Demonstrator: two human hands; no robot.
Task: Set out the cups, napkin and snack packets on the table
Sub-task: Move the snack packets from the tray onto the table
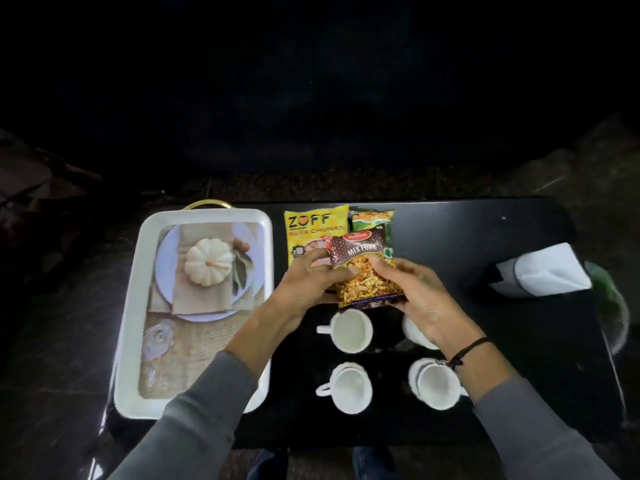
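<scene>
Both my hands hold a brown mixture snack packet (363, 268) above the black table (485, 237). My left hand (304, 282) grips its left edge and my right hand (415, 296) its right side. Behind it lie a yellow snack packet (313, 230) and a green packet (372, 216), partly covered by the brown one. Several white cups stand in front: one (349, 332) under the packet, one (414, 334) half hidden by my right wrist, and two nearer ones (348, 388) (438, 384). A white folded napkin (547, 273) lies at the right.
A white tray (135, 306) with a printed pumpkin picture and a gold handle sits at the table's left end. A green-tinted glassy object (613, 299) stands by the right edge. The floor around is dark.
</scene>
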